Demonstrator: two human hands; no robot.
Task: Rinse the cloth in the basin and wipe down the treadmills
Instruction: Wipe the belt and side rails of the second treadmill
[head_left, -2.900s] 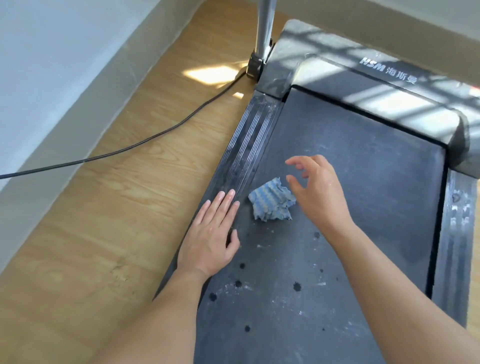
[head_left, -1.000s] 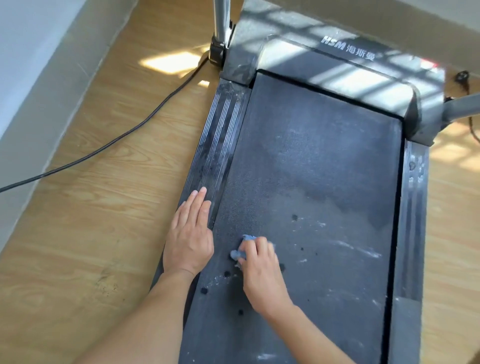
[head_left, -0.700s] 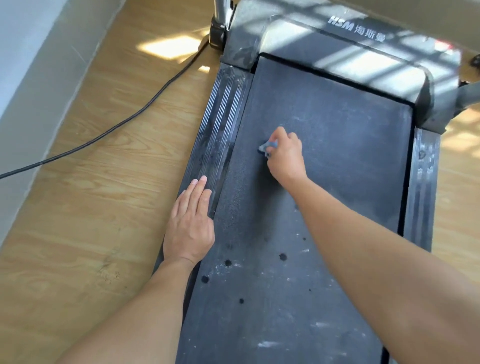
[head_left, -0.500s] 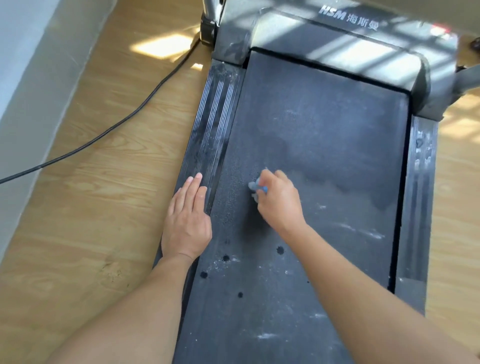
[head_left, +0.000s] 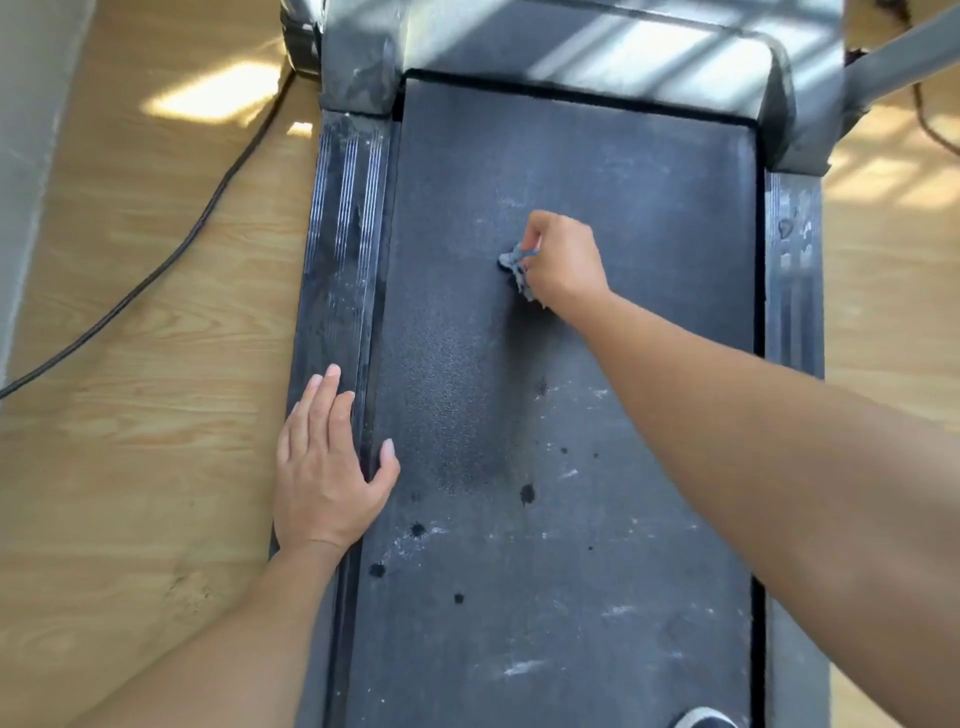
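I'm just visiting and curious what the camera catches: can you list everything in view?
treadmill belt: one, dark grey, centre
side rails: two, dark, ribbed, flanking the belt
motor cover: one, grey, top
cloth: one, blue, bunched, mid-belt
dark spots: several, black, lower belt
floor: one, light wood, both sides
cable: one, black, on the floor, left
left hand: one, flat on the left rail
right hand: one, gripping the cloth
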